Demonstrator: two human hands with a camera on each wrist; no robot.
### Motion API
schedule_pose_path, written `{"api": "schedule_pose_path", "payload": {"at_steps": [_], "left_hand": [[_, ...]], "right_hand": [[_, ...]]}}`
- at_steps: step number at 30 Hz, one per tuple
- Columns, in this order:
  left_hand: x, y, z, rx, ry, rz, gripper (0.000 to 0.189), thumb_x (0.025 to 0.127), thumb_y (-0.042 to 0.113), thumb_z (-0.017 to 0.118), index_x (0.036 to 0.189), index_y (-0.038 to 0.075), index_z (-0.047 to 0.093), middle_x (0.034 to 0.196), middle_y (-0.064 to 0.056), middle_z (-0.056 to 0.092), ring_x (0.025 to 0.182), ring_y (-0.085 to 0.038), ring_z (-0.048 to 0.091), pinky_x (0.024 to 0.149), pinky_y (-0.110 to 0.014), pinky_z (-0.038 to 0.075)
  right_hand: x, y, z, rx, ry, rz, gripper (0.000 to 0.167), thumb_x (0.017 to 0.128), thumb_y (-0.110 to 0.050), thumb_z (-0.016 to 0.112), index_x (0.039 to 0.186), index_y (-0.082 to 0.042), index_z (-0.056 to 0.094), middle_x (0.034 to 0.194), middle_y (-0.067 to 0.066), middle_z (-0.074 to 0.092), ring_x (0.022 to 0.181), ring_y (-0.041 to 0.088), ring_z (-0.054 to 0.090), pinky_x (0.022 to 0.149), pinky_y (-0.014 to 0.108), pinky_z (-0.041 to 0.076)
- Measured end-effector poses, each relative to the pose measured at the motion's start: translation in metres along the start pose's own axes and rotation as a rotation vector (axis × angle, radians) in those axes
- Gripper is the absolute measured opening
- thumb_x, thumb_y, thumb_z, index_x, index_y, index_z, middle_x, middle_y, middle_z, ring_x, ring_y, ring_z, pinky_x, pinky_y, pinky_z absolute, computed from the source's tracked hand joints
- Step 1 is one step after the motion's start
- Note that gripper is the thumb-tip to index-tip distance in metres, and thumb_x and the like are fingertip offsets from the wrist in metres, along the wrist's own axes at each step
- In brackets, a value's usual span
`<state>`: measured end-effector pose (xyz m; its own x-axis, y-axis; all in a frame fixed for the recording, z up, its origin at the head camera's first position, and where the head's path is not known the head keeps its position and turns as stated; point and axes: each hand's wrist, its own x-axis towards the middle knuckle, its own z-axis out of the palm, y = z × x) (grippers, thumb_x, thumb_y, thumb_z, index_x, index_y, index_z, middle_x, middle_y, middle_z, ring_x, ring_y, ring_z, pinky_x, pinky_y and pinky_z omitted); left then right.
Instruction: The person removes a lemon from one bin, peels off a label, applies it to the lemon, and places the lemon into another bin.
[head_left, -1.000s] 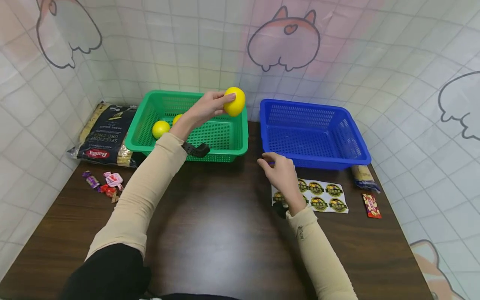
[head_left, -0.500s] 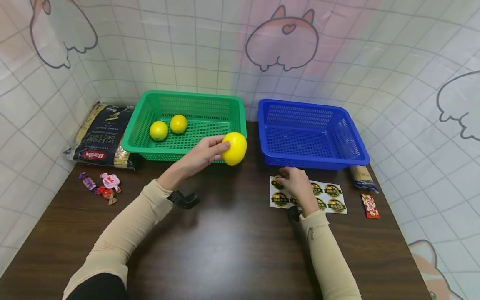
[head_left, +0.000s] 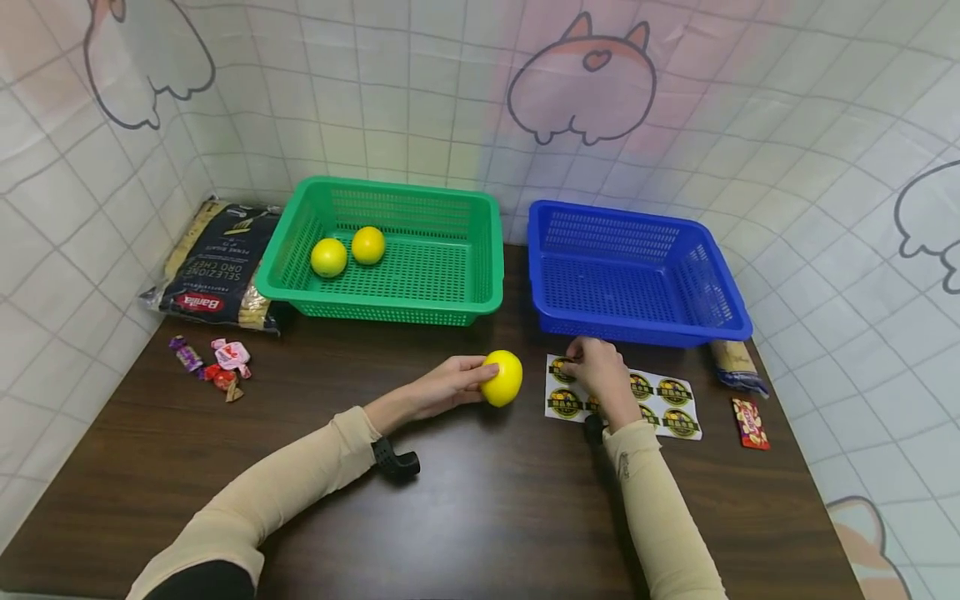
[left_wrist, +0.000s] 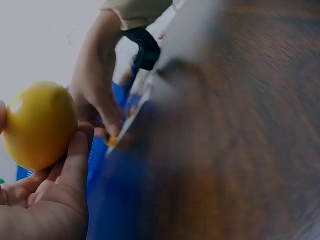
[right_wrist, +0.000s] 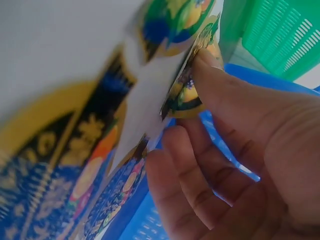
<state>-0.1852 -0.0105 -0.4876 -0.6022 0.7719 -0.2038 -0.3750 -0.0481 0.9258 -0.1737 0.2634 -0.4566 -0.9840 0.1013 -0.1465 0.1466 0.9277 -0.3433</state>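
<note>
My left hand [head_left: 452,386] grips a smooth, yellow, roundish fruit [head_left: 502,378] over the middle of the table. Its thumb and fingers are around the fruit's side in the left wrist view. My right hand [head_left: 602,375] is at the upper left of a white sheet of round fruit-label stickers [head_left: 679,407]. In the right wrist view, thumb and fingers pinch a sticker [right_wrist: 189,97] at the sheet's edge, its rim standing off the backing. Two more yellow fruits, one nearer [head_left: 329,257] and one farther [head_left: 368,246], lie in the green basket [head_left: 375,313].
A blue basket [head_left: 637,325] stands behind the sticker sheet. To the left are a large pasta bag [head_left: 225,262] and several wrapped candies [head_left: 231,357]. At the right edge lie a small pasta packet [head_left: 737,365] and a red snack packet [head_left: 751,423].
My left hand has brought the fruit from over the green basket down and toward the sheet. My right hand has moved right and down onto the sheet and taken hold of a sticker.
</note>
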Motion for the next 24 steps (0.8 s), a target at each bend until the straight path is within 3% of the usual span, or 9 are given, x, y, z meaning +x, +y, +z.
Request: {"api": "schedule_pose_path", "payload": {"at_steps": [4,9,17,21,24], "left_hand": [[0.003,-0.012,-0.001,-0.025,0.013,-0.046,0.051,0.106,0.028,0.046,0.149,0.000,0.039,0.138,-0.013,0.055,0.115,-0.012,0.061,0.117,-0.043,0.043],[0.002,-0.017,-0.001,-0.029,0.001,-0.062,0.052,0.107,0.025,0.044,0.150,-0.002,0.034,0.145,-0.019,0.048,0.120,-0.013,0.058,0.120,-0.048,0.037],[0.000,-0.019,0.000,-0.041,0.030,-0.059,0.051,0.108,0.026,0.042,0.150,-0.002,0.034,0.147,-0.019,0.046,0.118,-0.013,0.057,0.120,-0.046,0.038],[0.000,-0.015,0.001,-0.064,0.041,-0.038,0.053,0.109,0.027,0.040,0.152,-0.002,0.033,0.152,-0.022,0.042,0.125,-0.016,0.055,0.120,-0.047,0.036],[0.001,-0.012,0.003,-0.101,0.033,-0.031,0.053,0.109,0.029,0.039,0.153,-0.001,0.031,0.156,-0.022,0.038,0.132,-0.019,0.051,0.122,-0.048,0.033]], "right_hand": [[-0.002,0.000,0.003,-0.008,0.018,-0.011,0.020,0.087,-0.028,0.077,0.094,-0.014,0.065,0.098,0.011,0.071,0.085,0.031,0.066,0.067,0.042,0.050],[-0.006,-0.001,0.001,0.003,0.070,-0.059,0.014,0.089,-0.026,0.073,0.092,-0.014,0.066,0.097,0.009,0.074,0.087,0.032,0.068,0.071,0.047,0.053],[-0.024,-0.010,-0.017,0.164,0.059,-0.165,0.012,0.093,-0.022,0.070,0.095,-0.012,0.065,0.093,0.008,0.073,0.083,0.022,0.068,0.067,0.033,0.051],[-0.035,-0.022,-0.028,0.252,0.046,-0.260,0.009,0.093,-0.021,0.070,0.096,-0.014,0.066,0.094,0.007,0.075,0.083,0.019,0.070,0.068,0.029,0.052],[-0.042,-0.035,-0.033,0.382,-0.006,-0.309,0.009,0.093,-0.020,0.071,0.098,-0.014,0.068,0.094,0.007,0.076,0.081,0.017,0.070,0.069,0.027,0.053]]}}
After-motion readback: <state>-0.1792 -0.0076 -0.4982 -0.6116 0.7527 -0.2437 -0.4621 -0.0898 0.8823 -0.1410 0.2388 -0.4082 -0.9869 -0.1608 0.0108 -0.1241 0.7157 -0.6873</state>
